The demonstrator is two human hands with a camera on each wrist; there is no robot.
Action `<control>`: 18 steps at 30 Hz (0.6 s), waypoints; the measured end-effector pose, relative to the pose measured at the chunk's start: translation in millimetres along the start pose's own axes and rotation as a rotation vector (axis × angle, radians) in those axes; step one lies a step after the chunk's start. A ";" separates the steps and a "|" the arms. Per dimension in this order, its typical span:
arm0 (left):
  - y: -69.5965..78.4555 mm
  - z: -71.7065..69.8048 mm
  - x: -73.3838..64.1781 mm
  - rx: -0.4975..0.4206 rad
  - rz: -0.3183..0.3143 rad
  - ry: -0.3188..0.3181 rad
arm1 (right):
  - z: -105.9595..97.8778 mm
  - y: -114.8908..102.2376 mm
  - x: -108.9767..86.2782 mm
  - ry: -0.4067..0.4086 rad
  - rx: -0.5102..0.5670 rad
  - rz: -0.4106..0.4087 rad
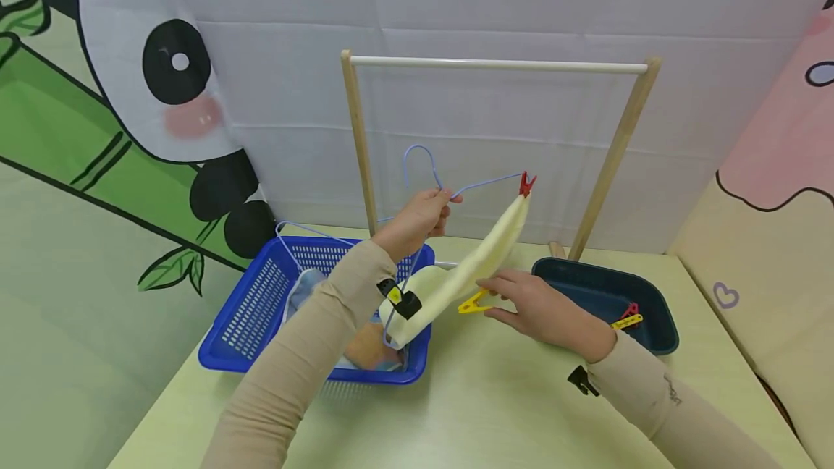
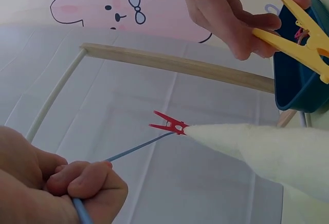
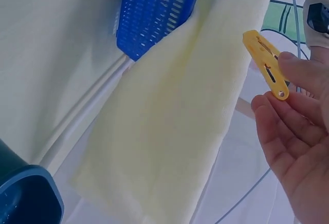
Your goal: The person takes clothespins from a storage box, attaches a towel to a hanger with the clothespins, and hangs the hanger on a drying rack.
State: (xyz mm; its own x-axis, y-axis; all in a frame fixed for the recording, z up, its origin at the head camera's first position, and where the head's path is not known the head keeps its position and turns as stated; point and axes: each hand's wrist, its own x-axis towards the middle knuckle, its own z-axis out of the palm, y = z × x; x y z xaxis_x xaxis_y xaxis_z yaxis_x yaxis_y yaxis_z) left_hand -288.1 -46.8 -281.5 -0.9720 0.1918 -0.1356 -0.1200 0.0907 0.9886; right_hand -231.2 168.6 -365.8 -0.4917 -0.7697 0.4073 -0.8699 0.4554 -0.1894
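Note:
My left hand (image 1: 420, 219) grips a thin blue wire hanger (image 1: 485, 183) just below its hook. A red clothespin (image 1: 526, 185) fastens one corner of a pale yellow cloth (image 1: 485, 255) to the hanger's right end. The cloth slopes down leftward toward the hanger's lower end, over the basket's edge. Between thumb and fingers, my right hand (image 1: 537, 310) pinches a yellow clothespin (image 1: 474, 302) beside the cloth. In the left wrist view the yellow clothespin (image 2: 303, 39) is held by its two handles. The right wrist view shows the cloth (image 3: 169, 116) hanging broad beside the clothespin (image 3: 266, 64).
A blue perforated basket (image 1: 244, 324) on the left holds folded cloths (image 1: 371, 346) and another hanger (image 1: 313, 230). On the right, a dark teal bin (image 1: 599, 281) contains clothespins (image 1: 627, 320). Behind stands a wooden rack with a white bar (image 1: 498, 64).

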 end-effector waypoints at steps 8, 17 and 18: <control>-0.4 -1.0 -0.9 -0.001 0.004 -0.003 | 4.1 -7.5 8.8 0.013 -0.007 -0.080; -0.7 -0.4 0.8 -0.001 0.007 -0.026 | 6.9 -9.9 12.1 0.019 -0.005 -0.124; -1.1 -0.4 1.0 -0.002 0.005 -0.027 | 7.6 -10.1 12.9 0.020 -0.002 -0.128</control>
State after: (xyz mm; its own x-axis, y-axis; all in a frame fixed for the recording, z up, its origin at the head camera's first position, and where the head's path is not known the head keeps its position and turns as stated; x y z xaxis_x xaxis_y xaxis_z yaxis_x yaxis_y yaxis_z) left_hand -289.0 -47.1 -282.7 -0.9668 0.2189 -0.1319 -0.1153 0.0872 0.9895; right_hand -229.0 150.7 -365.4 -0.3760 -0.8123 0.4460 -0.9253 0.3552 -0.1331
